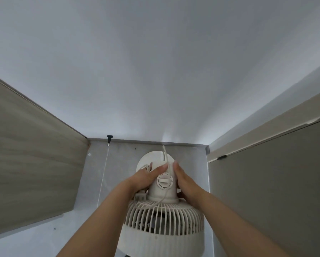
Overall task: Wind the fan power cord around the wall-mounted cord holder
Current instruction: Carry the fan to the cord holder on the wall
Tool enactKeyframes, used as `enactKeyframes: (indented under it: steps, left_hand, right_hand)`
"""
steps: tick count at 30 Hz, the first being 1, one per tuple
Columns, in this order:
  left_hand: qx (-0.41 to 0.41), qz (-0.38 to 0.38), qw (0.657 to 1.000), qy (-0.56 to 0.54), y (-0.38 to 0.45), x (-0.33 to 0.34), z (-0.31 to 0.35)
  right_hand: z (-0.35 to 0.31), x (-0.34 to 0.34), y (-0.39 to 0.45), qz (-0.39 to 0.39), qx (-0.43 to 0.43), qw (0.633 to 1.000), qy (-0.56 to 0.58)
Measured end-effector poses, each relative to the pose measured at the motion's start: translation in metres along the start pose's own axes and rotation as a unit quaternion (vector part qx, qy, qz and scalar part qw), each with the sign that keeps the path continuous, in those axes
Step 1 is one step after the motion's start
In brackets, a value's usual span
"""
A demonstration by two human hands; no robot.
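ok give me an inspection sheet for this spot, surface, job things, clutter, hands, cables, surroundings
Surface: grey wall behind the fan; no table seen.
Job's things: white fan, grille and dial facing the camera; white cord rising from between the fingers; the holder cannot be made out.
Clutter: nothing seen.
Grips: left hand and right hand on either side of the fan's neck, pinching the cord.
Cables: thin string hanging from a black hook.
Surroundings: wood panel left, grey cabinet right, white ceiling.
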State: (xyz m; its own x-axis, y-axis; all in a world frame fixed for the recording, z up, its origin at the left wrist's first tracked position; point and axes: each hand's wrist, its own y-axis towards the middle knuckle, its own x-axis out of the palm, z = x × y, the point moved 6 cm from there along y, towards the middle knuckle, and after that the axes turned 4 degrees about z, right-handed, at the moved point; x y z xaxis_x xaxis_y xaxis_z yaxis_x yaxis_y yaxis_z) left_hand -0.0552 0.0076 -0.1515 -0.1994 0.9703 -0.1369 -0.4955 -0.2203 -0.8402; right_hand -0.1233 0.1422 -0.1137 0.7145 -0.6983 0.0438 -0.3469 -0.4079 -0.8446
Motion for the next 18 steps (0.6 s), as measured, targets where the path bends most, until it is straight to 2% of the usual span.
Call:
enactKeyframes:
  steps: [3, 11, 18]
  left_hand:
    - [0.035, -0.008, 0.999, -0.023, -0.041, 0.010, 0.028]
    - [0.043, 0.040, 0.989, -0.138, -0.088, 0.014, 0.003]
    - [0.033, 0.123, 0.963, -0.236, -0.173, -0.021, -0.030]
  right_hand:
    - [-0.004, -0.001, -0.001, -0.019, -0.011, 0.999, -0.025]
    - [-0.014, 0.015, -0.013, -0.076, 0.005, 0.985, -0.156]
    - [-0.033, 0.090, -0.059, -0.155, 0.001, 0.943, -0.295]
